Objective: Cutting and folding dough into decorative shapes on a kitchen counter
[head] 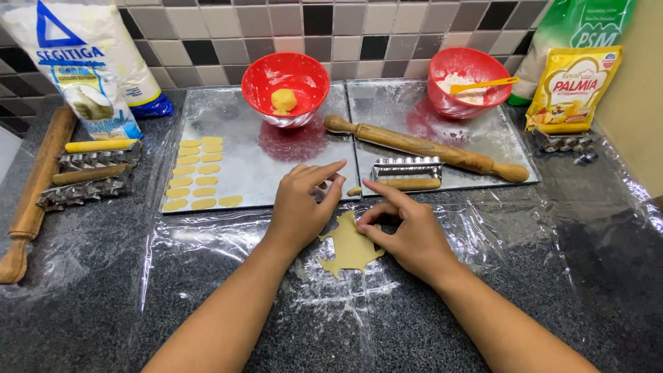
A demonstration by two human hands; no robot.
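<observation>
Hands on dough, bowl holding dough ball

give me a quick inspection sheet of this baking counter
surface: dark granite counter under floured plastic wrap
job's things: flat dough sheet, ragged edges, on the wrap; two metal trays, cut dough ovals in rows on the left tray
clutter: rolling pin, metal cutter, red bowl with dough ball, red bowl with flour and spoon, flour bag, yellow packet, second rolling pin, spare cutters
grippers: left hand and right hand press the dough edges, holding nothing
cables: nothing seen
surroundings: tiled wall
</observation>
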